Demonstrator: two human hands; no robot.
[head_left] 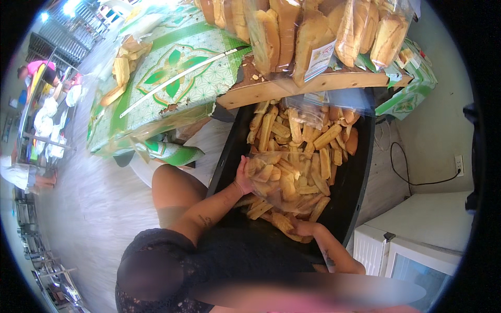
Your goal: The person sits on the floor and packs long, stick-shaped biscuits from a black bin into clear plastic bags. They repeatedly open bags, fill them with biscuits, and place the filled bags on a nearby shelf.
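In front of me is a large black bin (pixel 229 151) with a heap of cut bread pieces (pixel 327 136) in it. My left hand (pixel 243 177) grips the left edge of a clear plastic bag (pixel 271 195), which lies over the heap; bread shows in or through it, and I cannot tell how much is inside. Low in the bin, below the bag, my right hand (pixel 305 229) is closed around a piece of bread (pixel 283 223). Some of its fingers are hidden by the bread. Another clear bag (pixel 308 116) rests at the bin's far end.
A table (pixel 141 78) with a green and white cover stands ahead, bearing a long knife (pixel 182 81) and bread scraps (pixel 121 73). Bagged loaves (pixel 282 36) crowd its wooden edge (pixel 313 83). A white cabinet (pixel 417 224) and black cord (pixel 404 167) are at right. Someone in pink (pixel 42 70) is far left.
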